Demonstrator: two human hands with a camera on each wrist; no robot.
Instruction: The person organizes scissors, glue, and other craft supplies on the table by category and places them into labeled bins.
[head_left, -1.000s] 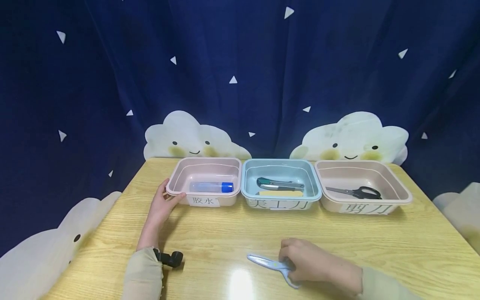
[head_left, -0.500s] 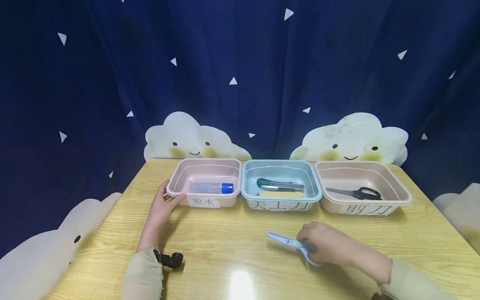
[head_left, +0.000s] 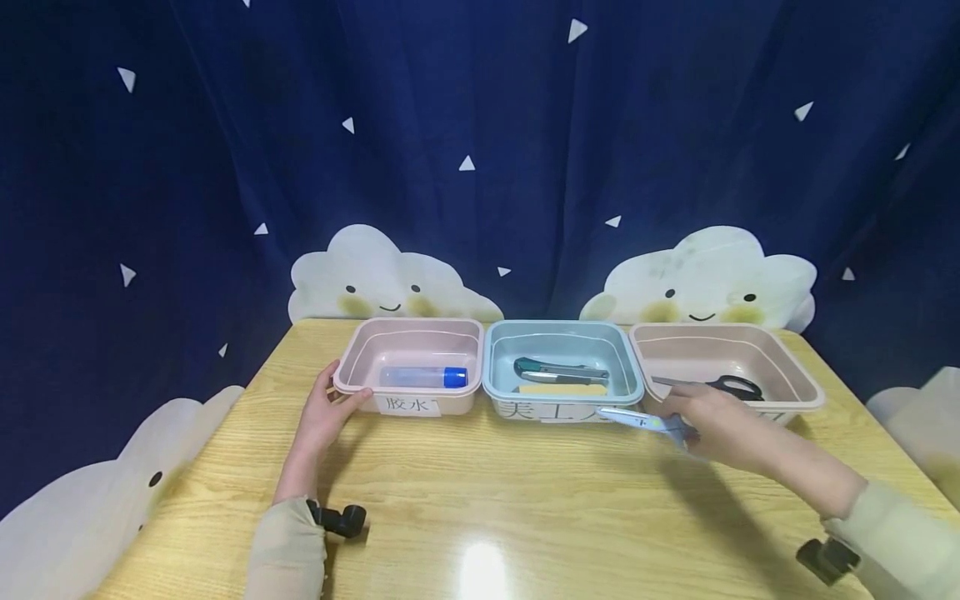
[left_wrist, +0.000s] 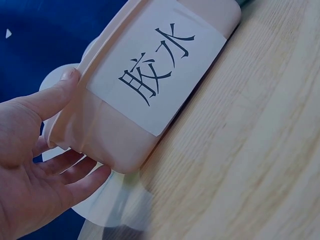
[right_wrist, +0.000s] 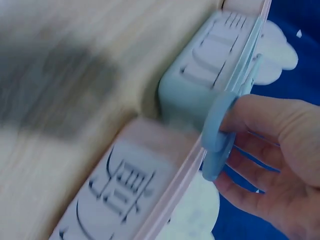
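Note:
My left hand (head_left: 324, 417) holds the front left corner of the pink plastic bin (head_left: 457, 405), thumb on the rim (left_wrist: 82, 80) and other fingers around the corner. Lying in that bin is a clear glue bottle with a blue cap (head_left: 423, 377). My right hand (head_left: 716, 427) grips light blue scissors (head_left: 637, 419) by the handles, blades pointing left. They are above the table, in front of the gap between the blue bin (head_left: 633, 387) and the pinkish-beige bin (head_left: 810, 396). The right wrist view shows a finger through a handle loop (right_wrist: 215, 122).
Utility knives (head_left: 558, 368) and a yellow item (head_left: 562, 389) lie in the blue bin. Black-handled scissors (head_left: 738, 387) lie in the right bin, partly behind my right hand. The bins stand side by side at the back of the wooden table (head_left: 420, 492), before a dark blue curtain (head_left: 420, 100).
My right hand has lifted the light blue scissors from the front of the table and carried them back and right to the bins. The left hand stays at its bin.

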